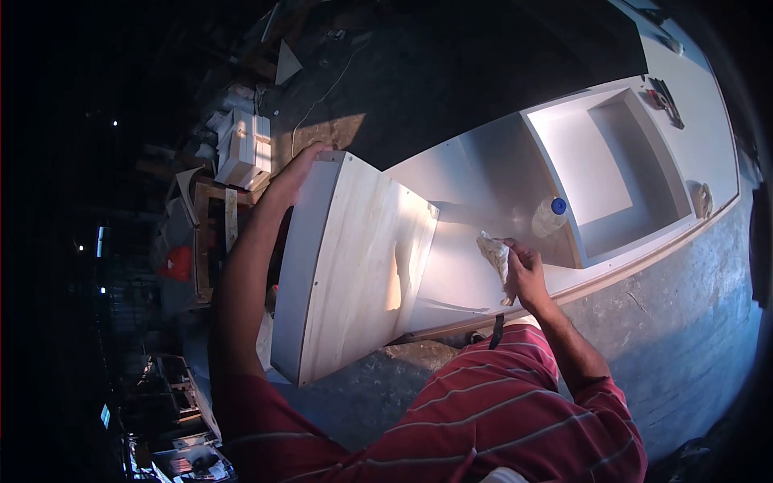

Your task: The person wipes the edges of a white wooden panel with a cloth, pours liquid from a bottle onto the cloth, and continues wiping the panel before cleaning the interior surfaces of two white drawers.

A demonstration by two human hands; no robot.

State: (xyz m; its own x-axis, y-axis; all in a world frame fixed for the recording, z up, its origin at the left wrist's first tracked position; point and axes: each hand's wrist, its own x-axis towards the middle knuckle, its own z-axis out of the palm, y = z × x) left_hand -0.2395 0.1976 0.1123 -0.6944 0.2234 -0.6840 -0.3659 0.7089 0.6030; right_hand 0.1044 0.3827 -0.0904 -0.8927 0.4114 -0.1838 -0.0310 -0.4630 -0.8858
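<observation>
My right hand (pixel 525 274) is closed on a crumpled whitish cloth (pixel 494 256), held above the white panel near my body. Just beyond it stands a clear bottle with a blue cap (pixel 551 216), beside the divider of a white box-like compartment (pixel 596 169). My left hand (pixel 310 161) is at the far upper corner of a raised drawer-like box (pixel 362 258); its fingers are mostly hidden behind the edge, so its grip is unclear. The box is tilted, with its pale wooden face toward the right and its white side toward me.
Tools (pixel 665 103) lie on the white board at the right, and a roll of tape (pixel 704 200) sits near its edge. White boxes (pixel 245 149) are stacked at the left. A red object (pixel 179 263) lies below them. A cable runs over the dark floor.
</observation>
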